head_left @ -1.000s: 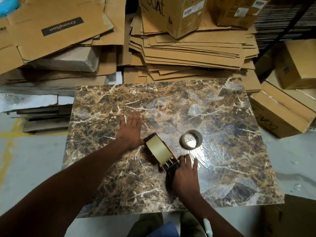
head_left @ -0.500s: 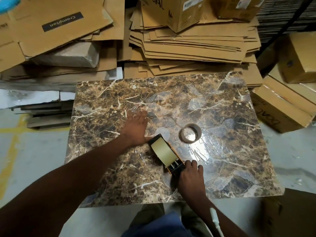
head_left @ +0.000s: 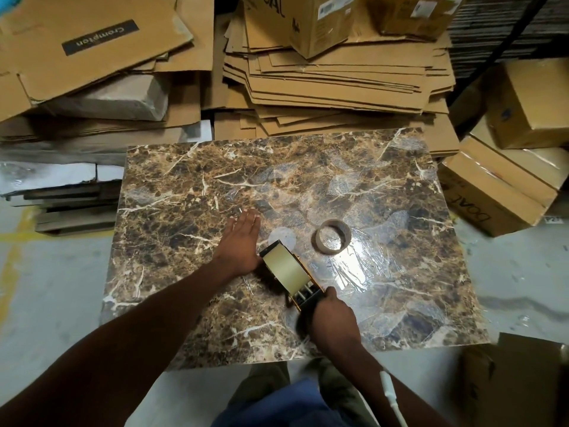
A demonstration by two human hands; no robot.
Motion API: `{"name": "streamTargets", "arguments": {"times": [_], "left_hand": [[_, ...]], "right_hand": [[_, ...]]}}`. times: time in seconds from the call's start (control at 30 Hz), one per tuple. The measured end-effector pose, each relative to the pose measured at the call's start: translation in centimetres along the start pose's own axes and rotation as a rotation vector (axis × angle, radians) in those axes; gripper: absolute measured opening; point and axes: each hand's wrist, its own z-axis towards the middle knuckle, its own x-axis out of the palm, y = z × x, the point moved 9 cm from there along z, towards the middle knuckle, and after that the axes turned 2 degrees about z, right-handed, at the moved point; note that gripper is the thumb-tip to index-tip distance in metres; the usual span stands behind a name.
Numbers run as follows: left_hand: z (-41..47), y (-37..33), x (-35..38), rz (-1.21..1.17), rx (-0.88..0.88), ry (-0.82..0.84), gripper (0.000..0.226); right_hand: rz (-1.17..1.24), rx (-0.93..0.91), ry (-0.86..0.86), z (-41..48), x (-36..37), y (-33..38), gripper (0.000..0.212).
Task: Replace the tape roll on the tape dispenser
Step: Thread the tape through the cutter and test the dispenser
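A tape dispenser point(head_left: 303, 295) with a full pale tape roll point(head_left: 284, 268) mounted on it lies on the brown marble slab point(head_left: 184, 229). My right hand point(head_left: 334, 318) is closed around the dispenser's handle at the near end. My left hand point(head_left: 241, 245) lies flat on the slab with its fingers together, its edge pressed against the left side of the roll. An empty cardboard tape core point(head_left: 332, 236) lies flat on the slab just right of the roll, apart from both hands.
Stacks of flattened cardboard point(head_left: 323, 78) lie beyond the slab's far edge. Closed cartons point(head_left: 498, 189) sit to the right. Flat boards point(head_left: 70, 201) are piled at the left. Grey floor surrounds the slab, and my knees point(head_left: 277, 396) are below its near edge.
My left hand has turned from fingers spread to fingers together beside the roll. My right hand has slid back along the dispenser and closed on its handle. The view has shifted slightly.
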Motion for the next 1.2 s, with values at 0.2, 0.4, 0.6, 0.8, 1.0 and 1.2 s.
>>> {"name": "streamTargets", "arguments": {"times": [0.2, 0.4, 0.6, 0.8, 1.0, 1.2], "left_hand": [[-0.5, 0.3, 0.1, -0.021, -0.058, 0.004, 0.117], [-0.7, 0.8, 0.2, -0.041, -0.102, 0.015, 0.142], [-0.9, 1.2, 0.3, 0.0, -0.104, 0.0, 0.148], [-1.0, 1.5, 0.2, 0.128, -0.159, 0.025, 0.139], [-1.1, 1.3, 0.1, 0.168, -0.162, 0.033, 0.136], [-1.3, 1.1, -0.4, 0.148, -0.186, 0.051, 0.114]], "right_hand": [[0.05, -0.01, -0.076, -0.3, -0.3, 0.2, 0.04], [-0.033, -0.035, -0.065, -0.2, -1.4, 0.9, 0.042], [-0.016, 0.001, -0.008, 0.4, -2.7, 2.1, 0.026], [-0.074, 0.024, -0.015, 1.3, -5.0, 4.4, 0.027], [-0.2, 0.024, 0.024, 1.7, -6.5, 5.7, 0.028], [-0.295, -0.018, 0.038, 0.8, -7.5, 6.1, 0.027]]}}
